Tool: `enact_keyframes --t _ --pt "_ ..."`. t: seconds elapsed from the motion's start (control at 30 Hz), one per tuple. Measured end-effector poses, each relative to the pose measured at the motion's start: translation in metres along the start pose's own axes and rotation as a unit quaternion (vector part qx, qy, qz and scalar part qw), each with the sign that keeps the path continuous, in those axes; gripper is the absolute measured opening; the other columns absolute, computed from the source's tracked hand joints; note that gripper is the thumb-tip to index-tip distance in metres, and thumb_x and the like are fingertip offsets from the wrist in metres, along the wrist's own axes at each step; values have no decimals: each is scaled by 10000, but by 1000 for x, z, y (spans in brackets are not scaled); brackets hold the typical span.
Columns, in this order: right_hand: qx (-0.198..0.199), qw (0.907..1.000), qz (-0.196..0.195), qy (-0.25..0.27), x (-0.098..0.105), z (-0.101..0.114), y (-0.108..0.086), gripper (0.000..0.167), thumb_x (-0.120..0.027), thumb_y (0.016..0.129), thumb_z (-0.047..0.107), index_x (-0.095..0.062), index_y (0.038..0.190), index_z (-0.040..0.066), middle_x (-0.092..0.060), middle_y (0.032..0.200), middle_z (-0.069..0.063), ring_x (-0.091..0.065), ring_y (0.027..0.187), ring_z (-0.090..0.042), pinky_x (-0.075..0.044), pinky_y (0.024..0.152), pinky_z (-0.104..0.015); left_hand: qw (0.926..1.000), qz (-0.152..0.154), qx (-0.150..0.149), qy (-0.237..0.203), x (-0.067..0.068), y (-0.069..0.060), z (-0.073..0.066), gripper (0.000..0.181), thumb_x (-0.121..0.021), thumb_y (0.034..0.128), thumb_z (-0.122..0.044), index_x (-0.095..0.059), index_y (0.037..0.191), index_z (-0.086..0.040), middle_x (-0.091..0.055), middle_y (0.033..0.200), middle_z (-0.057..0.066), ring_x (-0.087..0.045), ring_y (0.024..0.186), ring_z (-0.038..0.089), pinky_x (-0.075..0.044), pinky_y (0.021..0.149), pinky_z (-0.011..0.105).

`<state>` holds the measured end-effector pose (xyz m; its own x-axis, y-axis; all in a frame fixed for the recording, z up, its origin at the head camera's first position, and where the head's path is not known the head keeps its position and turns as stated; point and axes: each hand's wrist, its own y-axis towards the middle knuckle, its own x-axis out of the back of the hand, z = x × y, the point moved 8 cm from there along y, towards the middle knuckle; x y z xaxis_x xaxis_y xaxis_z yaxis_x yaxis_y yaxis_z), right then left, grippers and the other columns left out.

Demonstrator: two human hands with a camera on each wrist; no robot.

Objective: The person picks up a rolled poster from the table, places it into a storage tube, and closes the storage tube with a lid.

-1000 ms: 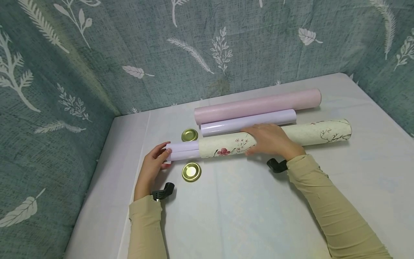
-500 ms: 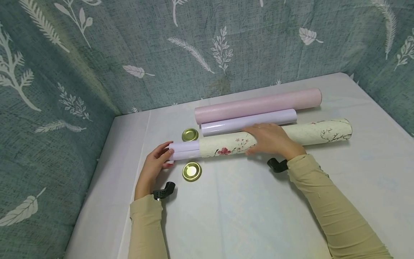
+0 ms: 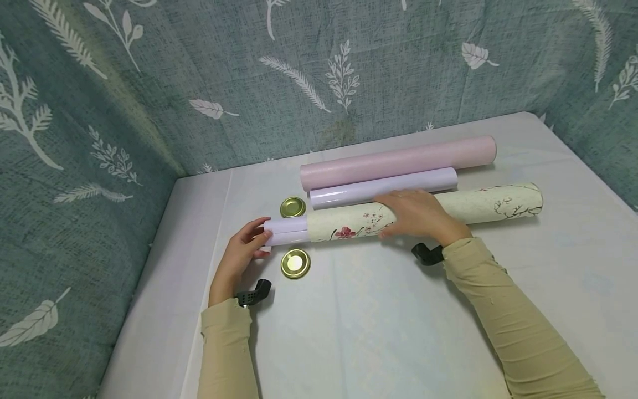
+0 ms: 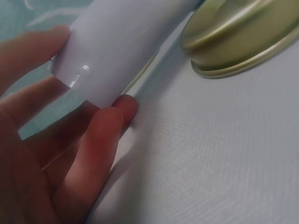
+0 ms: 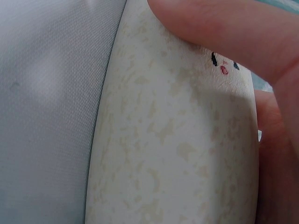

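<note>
A cream tube with a red blossom pattern lies across the table, and the right hand grips its middle from above. Out of its left end sticks a pale lilac roll, partly inside the tube. The left hand holds the roll's outer end between thumb and fingers. In the left wrist view the left hand has its fingertips around the edge of the lilac roll. The right wrist view shows the right hand curved over the cream tube.
Behind lie another lilac roll and a pink roll. One gold lid is behind the held roll, another gold lid in front of it. A patterned green cloth hangs behind the white table.
The left hand has moved slightly right with the lilac roll, and less of the roll shows outside the cream tube. The right hand has stayed in place on the tube.
</note>
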<state>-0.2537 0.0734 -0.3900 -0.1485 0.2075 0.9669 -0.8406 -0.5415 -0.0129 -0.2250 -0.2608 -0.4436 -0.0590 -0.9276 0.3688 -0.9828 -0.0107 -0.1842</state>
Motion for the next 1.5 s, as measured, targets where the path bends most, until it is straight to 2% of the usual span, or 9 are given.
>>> enact_keyframes --t 0.33,0.77,1.07,1.27,1.37,1.5 --pt "-24 10000 11 -11 -1 0 0 827 -714 623 554 -438 1312 189 -511 1240 -56 -444 1150 -257 -309 937 -469 10000 45 1 10 -2 -1 -2 614 -628 770 -488 -431 1302 -252 -460 1258 55 -501 1034 239 -511 695 272" --pt "-17 10000 6 22 -2 0 -1 825 -711 623 563 -437 1312 202 -515 1236 -51 -451 1141 -253 -306 941 -462 9998 114 51 -179 -3 -1 1 586 -643 791 -413 -444 1269 -138 -474 1235 98 -503 1020 249 -513 712 293" --pt "-15 10000 -79 -42 -1 -2 0 827 -711 619 570 -438 1310 208 -513 1239 -41 -450 1143 -248 -307 945 -458 9999 103 40 -49 -5 -1 -1 614 -650 755 -476 -447 1267 -206 -467 1238 50 -505 1031 229 -511 708 279" --pt "7 10000 -82 -46 -1 -2 0 828 -709 620 573 -439 1310 203 -515 1235 -44 -451 1142 -250 -306 946 -461 9997 226 -90 -79 -7 0 -3 605 -647 779 -433 -430 1285 -183 -456 1251 80 -498 1038 249 -512 704 288" --pt "-11 10000 -67 -36 -1 -2 0 838 -707 617 579 -435 1314 201 -511 1241 -48 -447 1146 -253 -304 948 -462 9994 285 -105 -138 -8 0 -5 594 -646 790 -411 -427 1289 -175 -453 1256 87 -496 1035 249 -513 698 287" --pt "-25 10000 -67 -26 -1 -2 -1 844 -710 613 577 -434 1315 200 -512 1241 -47 -449 1145 -249 -307 945 -461 9989 408 -101 -185 -14 -8 -19 561 -636 825 -322 -412 1303 -133 -442 1273 117 -485 1046 256 -513 711 321"
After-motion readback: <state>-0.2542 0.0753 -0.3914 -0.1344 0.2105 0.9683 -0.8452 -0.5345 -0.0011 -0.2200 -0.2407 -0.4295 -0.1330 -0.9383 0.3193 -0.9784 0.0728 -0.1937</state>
